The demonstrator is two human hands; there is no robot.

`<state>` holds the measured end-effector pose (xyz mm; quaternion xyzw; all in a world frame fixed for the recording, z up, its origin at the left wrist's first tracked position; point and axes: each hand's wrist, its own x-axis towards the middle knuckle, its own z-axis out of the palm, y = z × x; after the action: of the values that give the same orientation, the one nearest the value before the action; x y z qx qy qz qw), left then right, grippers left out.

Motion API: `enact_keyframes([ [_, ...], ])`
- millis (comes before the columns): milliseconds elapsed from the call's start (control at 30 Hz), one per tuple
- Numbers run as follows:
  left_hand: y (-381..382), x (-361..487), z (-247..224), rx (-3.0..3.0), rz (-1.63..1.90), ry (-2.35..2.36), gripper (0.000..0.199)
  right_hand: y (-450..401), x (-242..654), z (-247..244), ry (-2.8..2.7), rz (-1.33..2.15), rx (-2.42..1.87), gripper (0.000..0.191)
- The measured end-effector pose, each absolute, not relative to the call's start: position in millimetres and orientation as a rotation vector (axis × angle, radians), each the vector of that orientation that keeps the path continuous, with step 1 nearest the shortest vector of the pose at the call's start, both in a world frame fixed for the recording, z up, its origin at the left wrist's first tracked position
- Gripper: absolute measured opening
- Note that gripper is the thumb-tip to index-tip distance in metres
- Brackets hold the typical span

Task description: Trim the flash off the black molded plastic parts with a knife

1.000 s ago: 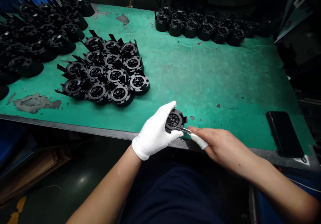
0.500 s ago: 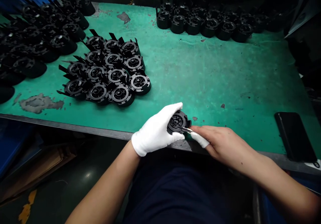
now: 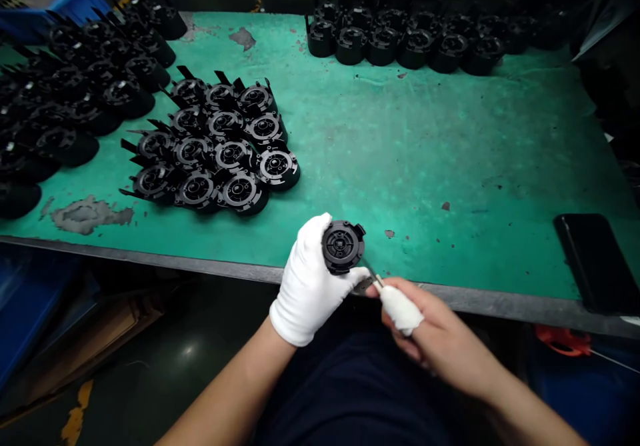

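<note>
My left hand [image 3: 311, 279], in a white glove, is wrapped round a round black plastic part [image 3: 343, 246]. The part's ringed face, with a small hub in the middle, is turned up toward me. My right hand [image 3: 425, 323] is bare but for a white covering on the thumb. It pinches a slim metal tool [image 3: 375, 276], whose kind I cannot make out. The tool's tip is beside the part's lower right edge, close to the left thumb; whether it touches cannot be seen.
Several similar black housings [image 3: 240, 189] stand grouped on the green table [image 3: 425, 139], with more at the far left [image 3: 65, 143] and along the back [image 3: 417, 49]. A black phone [image 3: 597, 263] lies at the right. An orange-handled object [image 3: 563, 339] is below the table edge.
The tool has moved off the part's face to its lower right side. My right hand has drawn down toward me; the left hand has shifted slightly left and turned the part.
</note>
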<state>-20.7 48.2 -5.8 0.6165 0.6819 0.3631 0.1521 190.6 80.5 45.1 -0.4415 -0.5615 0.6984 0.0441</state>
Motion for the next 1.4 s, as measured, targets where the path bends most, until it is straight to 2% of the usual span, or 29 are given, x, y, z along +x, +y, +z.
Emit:
enact_keyframes([
  [100,37.7,-14.6,-9.5,1.7,1.024,2.052,0.091,39.4,175.1,28.9,-1.122,2.415,-1.359,0.042],
  [200,37.8,-13.8,-7.6,1.647,0.984,2.057,0.086,24.5,162.2,23.1,-0.908,2.429,-1.307,0.045],
  [333,41.4,-12.5,-5.5,1.673,0.965,2.082,0.082,22.9,156.0,40.6,-1.147,2.404,-1.06,0.029],
  [400,41.2,-11.4,-6.2,1.69,0.966,2.097,0.081,18.4,151.2,50.7,-1.182,2.51,-0.89,0.022],
  [500,39.0,-11.0,-9.2,1.694,0.996,2.125,0.084,8.5,139.8,51.8,-0.691,2.69,-0.971,0.02],
  [600,36.8,-12.1,-12.5,1.694,1.03,2.151,0.085,1.7,128.5,39.8,-0.306,2.542,-1.149,0.018],
  [800,36.3,-9.2,-14.8,1.681,1.063,2.167,0.083,-10.0,116.5,36.1,-0.156,2.396,-1.054,0.024],
  [967,36.8,-5.2,-8.5,1.639,1.119,2.089,0.073,5.9,138.2,55.5,-0.295,2.116,-0.833,0.034],
  [1133,47.2,-40.4,11.9,1.762,0.941,1.592,0.073,52.2,179.2,44.4,-0.643,1.799,-1.075,0.019],
  [1200,52.9,-60.8,19.2,1.769,0.888,1.39,0.07,68.6,195.6,31.9,-0.943,1.717,-1.209,0.017],
  [1300,57.3,-76.0,22.9,1.65,1.081,1.366,0.069,93.3,213.1,17.3,-1.69,1.498,-1.343,0.03],
  [1400,55.9,-62.2,18.5,1.574,1.189,1.584,0.087,120.4,215.7,14.1,-2.354,1.17,-1.254,0.036],
])
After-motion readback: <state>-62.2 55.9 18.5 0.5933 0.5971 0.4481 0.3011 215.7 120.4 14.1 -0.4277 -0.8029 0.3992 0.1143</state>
